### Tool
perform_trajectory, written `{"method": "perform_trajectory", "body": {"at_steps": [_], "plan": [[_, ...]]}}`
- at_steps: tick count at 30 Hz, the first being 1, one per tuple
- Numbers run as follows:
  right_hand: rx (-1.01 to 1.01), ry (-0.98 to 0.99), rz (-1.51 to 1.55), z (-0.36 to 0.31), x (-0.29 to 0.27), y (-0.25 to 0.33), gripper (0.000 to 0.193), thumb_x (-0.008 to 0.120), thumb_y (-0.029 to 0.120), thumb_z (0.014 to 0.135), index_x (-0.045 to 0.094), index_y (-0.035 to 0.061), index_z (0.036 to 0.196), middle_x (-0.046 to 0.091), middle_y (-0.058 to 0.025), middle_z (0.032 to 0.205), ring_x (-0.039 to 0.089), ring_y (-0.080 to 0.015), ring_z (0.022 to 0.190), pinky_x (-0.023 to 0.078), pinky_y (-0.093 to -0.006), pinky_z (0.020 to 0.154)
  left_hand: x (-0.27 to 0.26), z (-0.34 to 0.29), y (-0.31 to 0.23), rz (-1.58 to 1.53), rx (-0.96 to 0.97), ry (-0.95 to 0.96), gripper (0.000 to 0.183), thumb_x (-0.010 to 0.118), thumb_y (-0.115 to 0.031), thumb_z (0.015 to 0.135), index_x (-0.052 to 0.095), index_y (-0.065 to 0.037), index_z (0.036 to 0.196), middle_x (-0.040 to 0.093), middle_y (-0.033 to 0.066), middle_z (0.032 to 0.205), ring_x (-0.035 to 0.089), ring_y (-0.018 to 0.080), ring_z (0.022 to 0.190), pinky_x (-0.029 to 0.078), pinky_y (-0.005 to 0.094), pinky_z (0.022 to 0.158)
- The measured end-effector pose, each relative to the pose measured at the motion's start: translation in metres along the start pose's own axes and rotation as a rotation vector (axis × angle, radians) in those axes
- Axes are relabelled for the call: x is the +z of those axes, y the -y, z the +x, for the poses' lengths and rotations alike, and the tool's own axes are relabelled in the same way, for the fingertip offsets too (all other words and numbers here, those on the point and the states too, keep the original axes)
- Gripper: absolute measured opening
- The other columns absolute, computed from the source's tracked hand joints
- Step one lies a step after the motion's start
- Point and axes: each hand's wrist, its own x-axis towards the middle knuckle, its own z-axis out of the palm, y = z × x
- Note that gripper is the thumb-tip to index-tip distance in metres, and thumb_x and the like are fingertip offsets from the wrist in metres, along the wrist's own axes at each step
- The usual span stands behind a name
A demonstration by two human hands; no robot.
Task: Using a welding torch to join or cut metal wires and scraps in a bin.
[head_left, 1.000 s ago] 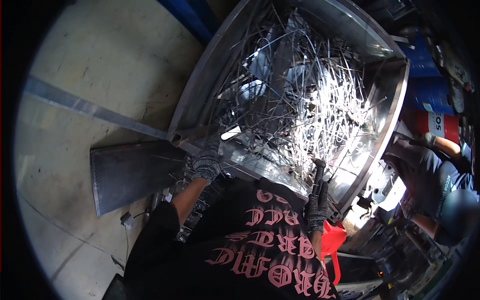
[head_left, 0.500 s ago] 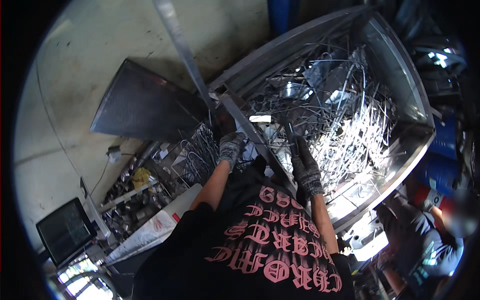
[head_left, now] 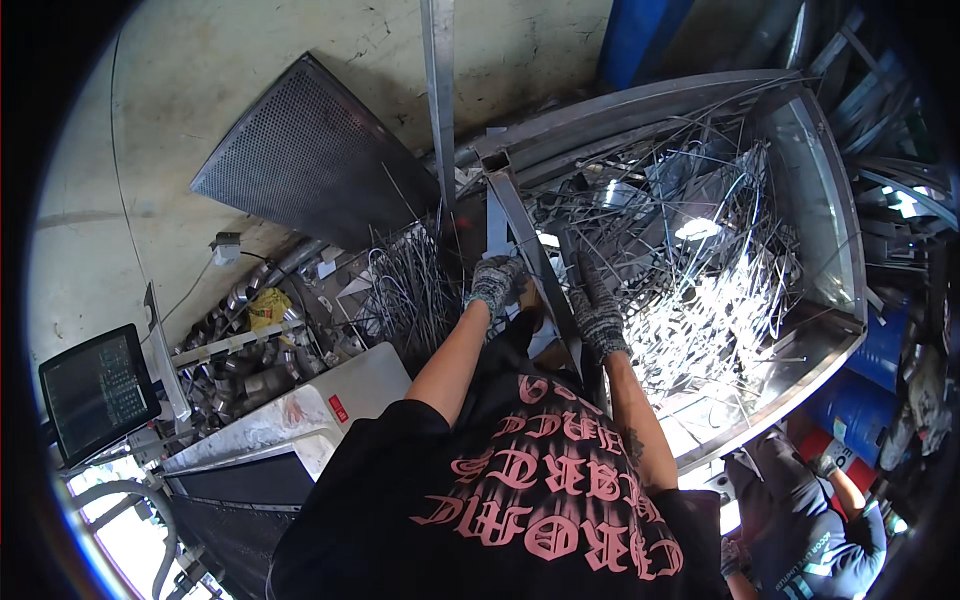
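My left hand [head_left: 496,281], in a grey knitted glove, is closed just left of the near wall [head_left: 537,260] of a big metal bin. Whatever its curled fingers hold is hidden. A pale grey flat piece [head_left: 496,226] stands just beyond it. On the other side of that wall is my right hand [head_left: 598,312], gloved the same way, over the bin's near edge. Its fingers point away from me, close together, and seem closed on a dark flat metal strip [head_left: 569,246]. Tangled metal wires and strips [head_left: 715,270] fill the bin beside it.
A perforated metal panel [head_left: 318,150] leans on the wall, beside an upright metal post [head_left: 440,100]. Wire scrap [head_left: 405,290] and pipe pieces [head_left: 245,375] lie at left, near a screen [head_left: 98,392]. Another person [head_left: 800,525] works at lower right, by blue drums [head_left: 855,412].
The view has swung, so the bin, post and panel appear farther right. My hands are closer together, and the right one is nearer the bin's near wall. The dark strip has moved with it.
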Motion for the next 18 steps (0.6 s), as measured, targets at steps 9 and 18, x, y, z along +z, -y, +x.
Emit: {"method": "perform_trajectory", "body": {"at_steps": [9,18], "plan": [[-0.025,0.032,-0.06,-0.002,0.001,0.019,0.064,0.053,0.003,0.09,0.04,0.0146,0.151,0.051,-0.0188,0.145,0.05,-0.0337,0.133,0.041,-0.038,0.108,-0.007,-0.01,-0.003,-0.004,0.044,0.009,0.015,0.067,-0.017,0.092,0.068,-0.002,0.096,0.067,0.0109,0.074,0.062,0.0216,0.057,0.049,0.0356,0.05],[0.02,0.026,-0.066,-0.003,0.002,0.017,0.061,0.055,0.004,0.091,0.041,0.0125,0.15,0.051,-0.0193,0.145,0.049,-0.0323,0.135,0.041,-0.037,0.109,-0.008,-0.009,-0.003,0.048,0.049,0.063,0.019,0.061,-0.028,0.096,0.065,-0.01,0.089,0.064,0.0031,0.07,0.06,0.0155,0.054,0.043,0.0302,0.045]]}}
